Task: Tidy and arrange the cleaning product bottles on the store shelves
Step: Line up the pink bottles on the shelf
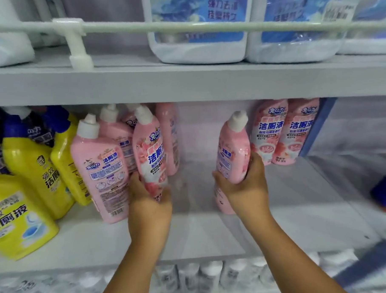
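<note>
Head view. We find the left hand (pixel 149 198) clamped round the base of a pink toilet-cleaner bottle (pixel 149 148), tilted, white cap (pixel 143 114) leaning toward the shelf's back. The right hand (pixel 248 183) grips a second pink bottle (pixel 232 153) round its lower body, also tilted, partly in front of a third pink bottle (pixel 222 200).

Between the two held bottles the middle shelf (pixel 202 234) shows bare white board from back wall to front edge. Pink bottles (pixel 100 168) crowd the left side; two upright ones (pixel 284 131) stand at the back right, near a blue divider (pixel 317 127). Yellow bottles (pixel 34 171) fill the left end.

Bottles are glossy plastic, curved-necked, with printed labels. Large white jugs (pixel 197 46) sit above, behind a white rail (pixel 182 27). White caps (pixel 210 269) line the shelf below, blurred.
</note>
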Demonstrator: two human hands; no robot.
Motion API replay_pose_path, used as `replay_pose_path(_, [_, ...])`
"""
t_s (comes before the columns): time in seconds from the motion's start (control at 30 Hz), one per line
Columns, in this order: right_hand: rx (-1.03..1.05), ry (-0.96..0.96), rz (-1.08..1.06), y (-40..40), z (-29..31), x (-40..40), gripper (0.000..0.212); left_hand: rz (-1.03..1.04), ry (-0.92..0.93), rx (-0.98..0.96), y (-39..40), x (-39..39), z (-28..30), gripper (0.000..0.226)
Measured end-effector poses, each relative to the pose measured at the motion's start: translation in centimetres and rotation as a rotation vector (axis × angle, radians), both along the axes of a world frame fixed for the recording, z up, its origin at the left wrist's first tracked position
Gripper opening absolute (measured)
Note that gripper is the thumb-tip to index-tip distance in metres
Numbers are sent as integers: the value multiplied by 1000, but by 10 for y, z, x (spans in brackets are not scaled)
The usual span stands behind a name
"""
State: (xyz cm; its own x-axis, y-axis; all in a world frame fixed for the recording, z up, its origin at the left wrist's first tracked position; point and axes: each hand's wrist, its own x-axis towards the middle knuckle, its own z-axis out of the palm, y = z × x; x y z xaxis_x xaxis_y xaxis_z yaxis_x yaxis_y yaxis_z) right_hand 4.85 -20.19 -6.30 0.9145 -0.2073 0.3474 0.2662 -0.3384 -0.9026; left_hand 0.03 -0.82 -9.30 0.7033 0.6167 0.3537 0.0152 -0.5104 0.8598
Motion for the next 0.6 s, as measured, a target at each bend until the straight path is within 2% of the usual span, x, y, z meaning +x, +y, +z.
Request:
replay_pose_path(0.07, [12, 0, 58, -7, 0, -1, 93, 37, 3, 42, 4, 8, 2, 50])
replay_pose_path(0.13, [54, 58, 208, -14, -4, 2, 105, 46, 48, 72, 7, 16, 8, 46])
replay_pose_path(0.23, [94, 202, 490, -29, 0, 7, 101, 46, 134, 91, 9, 29, 14, 46])
replay_pose_path(0.3, [67, 221, 544, -37, 3, 12, 91, 41, 134, 99, 9, 37, 12, 46])
replay_pose_path(0.37, [21, 197, 500, -38, 1, 16, 82, 15, 112, 75, 9, 43, 10, 43])
replay_pose_path(0.47, [3, 109, 266, -36, -5, 18, 82, -108, 167, -30, 2, 53, 14, 38])
replay_pose_path(0.6, [-68, -10, -31, -54, -14, 27, 108, -317, 156, -101, -31, 67, 9, 39])
